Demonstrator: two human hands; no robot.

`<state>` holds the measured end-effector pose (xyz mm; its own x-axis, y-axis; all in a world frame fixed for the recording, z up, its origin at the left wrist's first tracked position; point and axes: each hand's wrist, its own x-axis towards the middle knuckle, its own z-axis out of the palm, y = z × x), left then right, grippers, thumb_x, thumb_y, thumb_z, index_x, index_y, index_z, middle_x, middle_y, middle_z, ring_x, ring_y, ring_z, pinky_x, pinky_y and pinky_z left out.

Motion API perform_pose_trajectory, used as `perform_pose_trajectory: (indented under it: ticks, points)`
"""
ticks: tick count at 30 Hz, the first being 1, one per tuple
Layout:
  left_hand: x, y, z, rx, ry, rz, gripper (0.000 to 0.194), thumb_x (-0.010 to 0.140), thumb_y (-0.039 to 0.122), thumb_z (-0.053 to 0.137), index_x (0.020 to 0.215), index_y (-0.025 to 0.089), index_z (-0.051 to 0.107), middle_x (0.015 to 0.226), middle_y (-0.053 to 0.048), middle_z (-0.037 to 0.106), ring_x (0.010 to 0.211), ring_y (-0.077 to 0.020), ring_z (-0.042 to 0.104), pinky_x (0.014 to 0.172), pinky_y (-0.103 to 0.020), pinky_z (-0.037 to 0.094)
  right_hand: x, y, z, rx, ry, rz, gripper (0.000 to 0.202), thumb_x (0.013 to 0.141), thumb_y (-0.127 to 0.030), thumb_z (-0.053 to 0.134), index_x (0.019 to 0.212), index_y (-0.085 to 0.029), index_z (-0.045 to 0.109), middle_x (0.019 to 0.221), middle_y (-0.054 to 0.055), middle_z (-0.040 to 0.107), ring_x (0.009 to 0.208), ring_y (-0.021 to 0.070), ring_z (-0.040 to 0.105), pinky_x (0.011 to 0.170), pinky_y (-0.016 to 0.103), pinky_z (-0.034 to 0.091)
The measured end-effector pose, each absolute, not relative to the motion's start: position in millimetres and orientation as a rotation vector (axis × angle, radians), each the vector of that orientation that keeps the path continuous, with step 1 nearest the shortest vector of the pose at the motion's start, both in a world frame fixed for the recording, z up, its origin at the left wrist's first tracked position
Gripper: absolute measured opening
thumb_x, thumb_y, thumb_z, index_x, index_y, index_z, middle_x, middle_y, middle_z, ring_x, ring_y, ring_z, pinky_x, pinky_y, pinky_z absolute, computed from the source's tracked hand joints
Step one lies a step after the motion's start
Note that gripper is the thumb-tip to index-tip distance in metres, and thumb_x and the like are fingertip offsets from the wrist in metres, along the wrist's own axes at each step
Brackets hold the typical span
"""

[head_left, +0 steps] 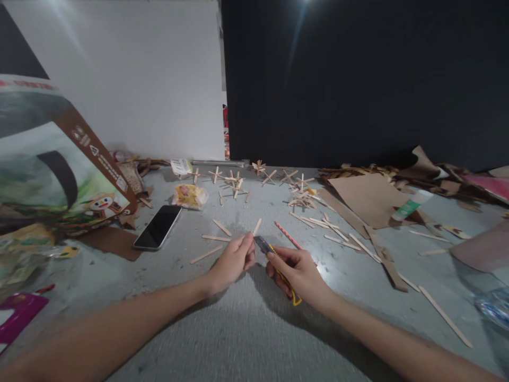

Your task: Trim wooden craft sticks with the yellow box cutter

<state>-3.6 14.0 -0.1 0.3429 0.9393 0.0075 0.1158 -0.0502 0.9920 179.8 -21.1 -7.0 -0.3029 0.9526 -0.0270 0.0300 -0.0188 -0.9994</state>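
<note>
In the middle of the table, my left hand [234, 261] pinches a short wooden craft stick [257, 227], its free end pointing away from me. My right hand [297, 273] is wrapped round a yellow and black utility knife [283, 277], whose front end lies close beside the stick; whether it touches cannot be made out. A red patterned pencil [287, 235] lies just beyond my right hand. Left of my left hand, several loose craft sticks [217, 238] rest on the table.
A phone [158, 228] and a printed bag [59, 164] stand to the left, near a wrapped snack [190, 197]. Crossed stick pieces [237, 185] are scattered at the back. Cardboard [366, 199], a glue tube [412, 205] and a plastic bottle [495, 306] are on the right.
</note>
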Motion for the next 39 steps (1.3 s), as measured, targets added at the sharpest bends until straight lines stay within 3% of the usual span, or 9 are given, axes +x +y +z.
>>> perform_pose_trajectory:
  ticks: [6, 12, 18, 23, 34, 39]
  points:
    - [-4.3, 13.1, 3.4, 1.448, 0.97, 0.901, 0.053, 0.096, 0.071, 0.038, 0.07, 0.025, 0.038, 0.047, 0.006, 0.041, 0.044, -0.011, 0.031, 0.047, -0.026, 0.025, 179.6, -22.4, -4.7, -1.105, -1.452, 1.431, 0.06, 0.088, -0.078, 0.064, 0.069, -0.021, 0.059, 0.043, -0.007, 0.045, 0.03, 0.0081, 0.038, 0.031, 0.02, 0.031]
    - [-3.5, 12.3, -1.1, 1.327, 0.947, 0.852, 0.046, 0.095, 0.068, 0.046, 0.081, 0.025, 0.043, 0.056, 0.009, 0.038, 0.042, -0.0084, 0.027, 0.042, -0.023, 0.022, 179.2, -20.3, -7.9, -1.103, -1.428, 1.424, 0.06, 0.087, -0.077, 0.065, 0.068, -0.021, 0.058, 0.042, -0.007, 0.044, 0.029, 0.0082, 0.037, 0.03, 0.02, 0.031]
    - [-2.6, 12.3, -3.9, 1.373, 0.969, 0.878, 0.047, 0.097, 0.068, 0.042, 0.079, 0.025, 0.041, 0.053, 0.008, 0.043, 0.039, -0.0089, 0.032, 0.041, -0.023, 0.024, 179.7, -19.7, -9.7, -1.117, -1.438, 1.416, 0.059, 0.088, -0.077, 0.065, 0.069, -0.021, 0.059, 0.046, -0.006, 0.046, 0.031, 0.0078, 0.038, 0.029, 0.02, 0.032]
    - [-1.9, 9.2, 0.3, 1.387, 0.985, 0.876, 0.046, 0.095, 0.067, 0.048, 0.079, 0.024, 0.044, 0.056, 0.008, 0.046, 0.041, -0.0084, 0.034, 0.042, -0.024, 0.025, 179.1, -20.6, -7.3, -1.112, -1.448, 1.41, 0.058, 0.088, -0.076, 0.066, 0.068, -0.021, 0.058, 0.049, -0.006, 0.048, 0.032, 0.0078, 0.039, 0.03, 0.02, 0.031]
    - [-3.7, 11.6, -3.7, 1.392, 0.918, 0.854, 0.058, 0.092, 0.081, 0.046, 0.08, 0.024, 0.042, 0.06, 0.008, 0.045, 0.045, -0.0085, 0.034, 0.045, -0.024, 0.028, 179.1, -22.2, -4.5, -1.108, -1.401, 1.42, 0.056, 0.087, -0.074, 0.068, 0.069, -0.021, 0.06, 0.049, -0.005, 0.049, 0.032, 0.0081, 0.039, 0.03, 0.021, 0.033]
    - [-2.9, 9.4, -2.7, 1.372, 0.912, 0.815, 0.055, 0.094, 0.077, 0.047, 0.081, 0.024, 0.04, 0.062, 0.009, 0.038, 0.049, -0.0083, 0.03, 0.047, -0.024, 0.026, 178.8, -21.9, -4.4, -1.093, -1.406, 1.422, 0.057, 0.087, -0.074, 0.068, 0.07, -0.021, 0.06, 0.053, -0.004, 0.053, 0.032, 0.0071, 0.039, 0.029, 0.021, 0.031]
